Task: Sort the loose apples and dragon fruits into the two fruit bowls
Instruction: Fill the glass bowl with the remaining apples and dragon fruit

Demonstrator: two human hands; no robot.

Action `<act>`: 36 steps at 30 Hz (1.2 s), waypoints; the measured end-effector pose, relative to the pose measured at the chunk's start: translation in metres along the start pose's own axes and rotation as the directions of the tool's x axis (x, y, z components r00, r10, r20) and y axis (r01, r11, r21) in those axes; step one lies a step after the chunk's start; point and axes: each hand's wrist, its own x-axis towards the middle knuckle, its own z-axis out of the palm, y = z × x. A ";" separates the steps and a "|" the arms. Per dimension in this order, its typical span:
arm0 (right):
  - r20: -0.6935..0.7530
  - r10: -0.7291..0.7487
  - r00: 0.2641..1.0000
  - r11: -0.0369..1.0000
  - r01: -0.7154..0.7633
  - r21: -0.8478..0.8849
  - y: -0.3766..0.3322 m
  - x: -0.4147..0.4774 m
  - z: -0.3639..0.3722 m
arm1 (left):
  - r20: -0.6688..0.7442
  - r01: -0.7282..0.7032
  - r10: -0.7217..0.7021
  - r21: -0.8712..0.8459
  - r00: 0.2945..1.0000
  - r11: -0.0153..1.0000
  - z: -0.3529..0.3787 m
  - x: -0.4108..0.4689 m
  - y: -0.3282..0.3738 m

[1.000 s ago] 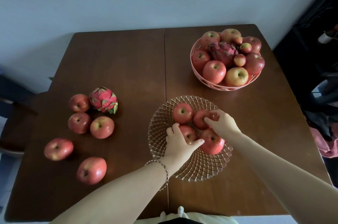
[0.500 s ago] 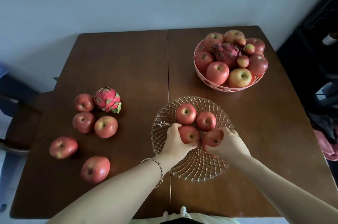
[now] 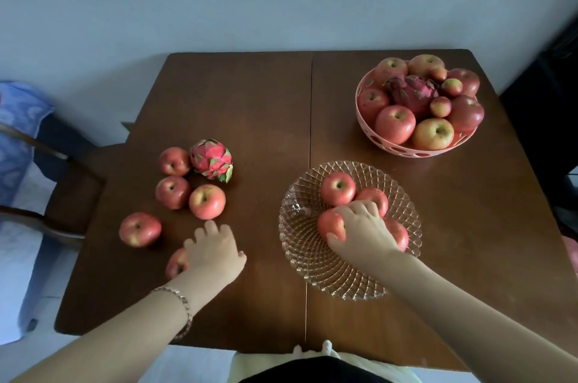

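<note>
Your right hand (image 3: 362, 226) is inside the clear cut-glass bowl (image 3: 300, 257), which stands on the near right part of the dark brown wooden table (image 3: 250, 101). Its fingers and thumb curl round the gripped red apple (image 3: 331, 223) at the left of the cluster in this bowl. The hand is closed on that apple. A partly covered red apple (image 3: 398, 234) shows at the right edge of the hand. The far bowl apple (image 3: 338, 188) and the right bowl apple (image 3: 373, 198) lie just beyond the fingers, touching each other.

Your left hand (image 3: 215, 253) is over the near left part of the table. Its fingers are spread and relaxed, and it holds nothing. It partly hides the nearest loose apple (image 3: 175, 265) at its left side; you cannot tell whether the two touch. A metal chain bracelet (image 3: 184, 304) sits on the left wrist.

Farther left on the table lies a single loose apple (image 3: 139, 229). Beyond it, a group of three loose apples (image 3: 207, 201) lies close together beside the pink-and-green loose dragon fruit (image 3: 212, 159), which sits at the far right of that group.

The pink perforated bowl (image 3: 391, 148) stands at the far right of the table. It is heaped with red and yellow-red apples around a dark pink dragon fruit (image 3: 409, 95).
</note>
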 end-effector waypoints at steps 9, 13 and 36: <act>0.140 -0.184 0.973 0.971 0.157 0.182 -0.021 -0.015 0.020 | 0.289 0.264 -0.132 -0.482 0.948 0.836 0.025 -0.005 -0.057; 0.127 -0.326 0.937 0.906 0.271 0.325 -0.020 -0.028 0.017 | 0.445 0.363 0.207 -0.868 0.871 0.339 -0.027 -0.024 -0.025; -0.200 0.013 0.980 0.986 0.021 0.168 0.044 -0.046 0.067 | 0.157 -0.241 0.459 -0.682 0.874 0.691 -0.007 -0.006 0.109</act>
